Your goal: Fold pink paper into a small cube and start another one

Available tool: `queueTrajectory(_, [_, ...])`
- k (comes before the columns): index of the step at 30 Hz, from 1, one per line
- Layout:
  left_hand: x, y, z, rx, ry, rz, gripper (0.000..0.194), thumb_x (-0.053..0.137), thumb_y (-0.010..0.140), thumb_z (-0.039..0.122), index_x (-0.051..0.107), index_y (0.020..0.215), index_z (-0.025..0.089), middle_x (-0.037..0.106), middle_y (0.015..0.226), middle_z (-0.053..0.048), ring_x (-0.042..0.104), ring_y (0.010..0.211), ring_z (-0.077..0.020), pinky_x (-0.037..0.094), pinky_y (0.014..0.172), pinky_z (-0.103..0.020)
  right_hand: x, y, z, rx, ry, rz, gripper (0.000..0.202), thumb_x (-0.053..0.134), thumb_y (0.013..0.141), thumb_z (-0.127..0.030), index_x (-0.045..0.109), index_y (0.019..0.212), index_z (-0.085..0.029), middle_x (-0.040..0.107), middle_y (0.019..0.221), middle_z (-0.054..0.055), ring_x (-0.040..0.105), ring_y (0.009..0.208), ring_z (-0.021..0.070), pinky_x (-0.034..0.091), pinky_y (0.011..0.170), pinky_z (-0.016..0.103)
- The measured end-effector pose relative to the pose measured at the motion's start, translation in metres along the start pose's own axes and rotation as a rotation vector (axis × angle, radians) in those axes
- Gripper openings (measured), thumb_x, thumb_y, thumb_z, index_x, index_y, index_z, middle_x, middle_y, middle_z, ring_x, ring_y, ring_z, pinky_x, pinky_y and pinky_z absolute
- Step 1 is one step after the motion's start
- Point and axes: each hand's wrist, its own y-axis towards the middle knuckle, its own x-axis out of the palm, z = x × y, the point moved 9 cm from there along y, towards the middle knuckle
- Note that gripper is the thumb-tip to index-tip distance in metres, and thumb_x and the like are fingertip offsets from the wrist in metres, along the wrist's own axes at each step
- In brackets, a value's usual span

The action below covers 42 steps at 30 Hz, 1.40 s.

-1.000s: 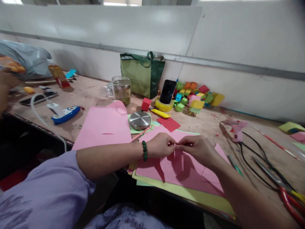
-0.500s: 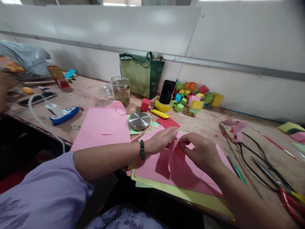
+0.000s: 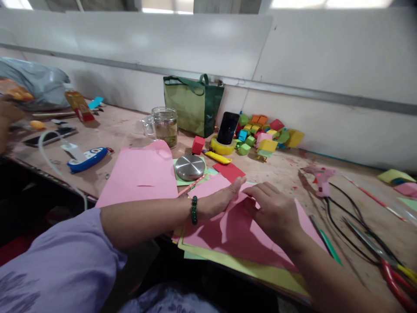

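Observation:
A pink sheet (image 3: pixel 239 217) stands partly raised and bent over a stack of pink and yellow paper (image 3: pixel 260 270) at the table's front edge. My right hand (image 3: pixel 272 208) pinches its upper edge between thumb and fingers. Beside it my left hand (image 3: pixel 220 199), with a green bead bracelet at the wrist, lies stretched out flat against the sheet's left side, palm down. Another pink sheet (image 3: pixel 140 174) with a short slit rests to the left. Just behind the hands are a red paper piece (image 3: pixel 230 171) and a round metal tin (image 3: pixel 190 167).
Behind stand a glass mug (image 3: pixel 164 128), a green bag (image 3: pixel 193 104), a phone (image 3: pixel 228 127) and several paper cubes (image 3: pixel 257 130). On the right lie a pink glue gun (image 3: pixel 322 179), a green cutter (image 3: pixel 330 248) and scissors (image 3: pixel 371 243). A person's hand (image 3: pixel 8 117) shows far left.
The raised pink sheet has tilted further left and down. My left hand has flattened lower against it, and my right hand has stayed at its upper edge.

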Motion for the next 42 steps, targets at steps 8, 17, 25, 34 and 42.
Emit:
queueTrajectory(8, [0.01,-0.003,0.01,0.078,0.041,-0.124,0.071,0.02,0.091,0.067,0.04,0.142,0.022,0.053,0.135,-0.011,0.045,0.128,-0.0246,0.03,0.109,-0.042,0.017,-0.006,0.021,0.236,0.056,-0.186,0.019,0.054,0.073,-0.014,0.066,0.086,-0.02,0.068,0.072,0.001,0.059,0.061,0.0162,0.038,0.055,0.026])
queueTrajectory(17, [0.009,-0.001,0.005,-0.002,-0.129,-0.164,0.085,0.013,0.083,0.077,0.036,0.143,0.021,0.062,0.107,-0.011,0.06,0.087,-0.0193,0.045,0.08,-0.033,0.028,-0.015,0.06,0.632,0.598,-0.137,0.015,0.055,0.075,-0.022,0.063,0.086,-0.019,0.068,0.07,0.001,0.06,0.058,0.0144,0.043,0.053,0.025])
queueTrajectory(25, [0.014,-0.004,0.011,0.021,-0.018,-0.184,0.066,0.023,0.091,0.063,0.055,0.126,0.017,0.06,0.09,-0.007,0.057,0.077,-0.0153,0.043,0.076,-0.03,0.042,-0.022,0.071,0.808,0.7,-0.193,0.016,0.057,0.061,-0.016,0.061,0.077,-0.019,0.067,0.063,-0.001,0.063,0.057,0.0163,0.047,0.054,0.026])
queueTrajectory(34, [0.002,0.0,0.021,0.168,0.165,-0.116,0.058,0.067,0.071,0.02,0.05,0.126,0.019,0.057,0.11,-0.01,0.057,0.088,-0.0155,0.046,0.077,-0.028,0.048,-0.024,0.075,0.892,0.958,0.043,0.018,0.062,0.07,-0.032,0.054,0.062,-0.018,0.058,0.056,-0.001,0.056,0.052,0.0139,0.05,0.053,0.028])
queueTrajectory(42, [-0.015,0.006,0.004,0.057,0.217,0.13,0.014,0.054,0.084,0.02,0.058,0.075,0.011,0.059,0.072,-0.002,0.053,0.066,-0.0095,0.045,0.066,-0.023,0.068,-0.022,0.044,0.85,1.031,0.001,0.041,0.06,0.074,-0.058,0.059,0.068,-0.018,0.062,0.059,0.003,0.059,0.052,0.0172,0.052,0.051,0.031])
